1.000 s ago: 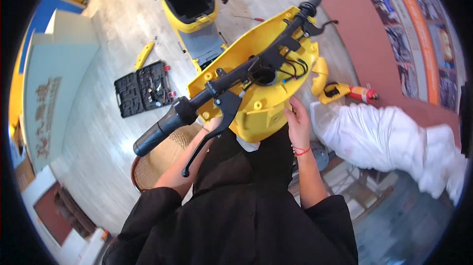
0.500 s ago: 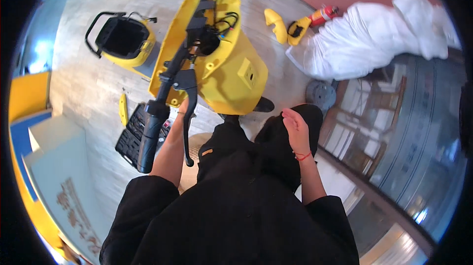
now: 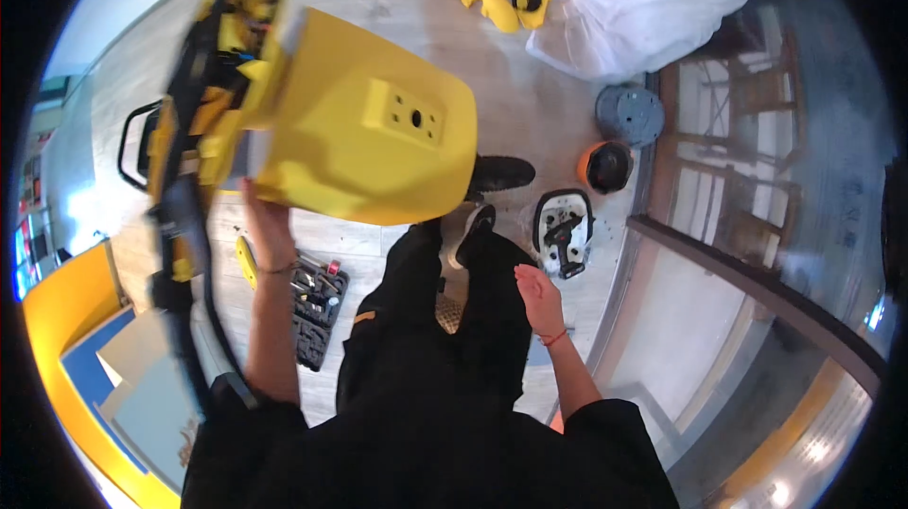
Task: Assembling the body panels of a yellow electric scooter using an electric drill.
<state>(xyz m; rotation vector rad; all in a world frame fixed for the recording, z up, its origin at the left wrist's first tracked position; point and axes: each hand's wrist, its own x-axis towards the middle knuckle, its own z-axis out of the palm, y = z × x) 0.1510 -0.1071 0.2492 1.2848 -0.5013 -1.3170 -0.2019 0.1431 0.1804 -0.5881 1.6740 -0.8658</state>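
The yellow front cover [image 3: 350,121] sits left of centre in my head view, its block with holes showing, beside the blurred handlebar [image 3: 196,55]. A second ago the right hand was up at its edge; now the view has swung and only the left hand [image 3: 271,236] is there, so I judge any steadying falls to that one. Its fingers meet the lower edge (partly hidden, so I cannot tell how tightly they close). The right hand [image 3: 539,301] is empty, fingers loosely extended. On the floor [image 3: 378,12] lie an open tool case [image 3: 312,320], a power tool [image 3: 563,242] in a pale tray, and a grey tub [image 3: 629,114]; white sheeting [image 3: 643,8] drapes beyond
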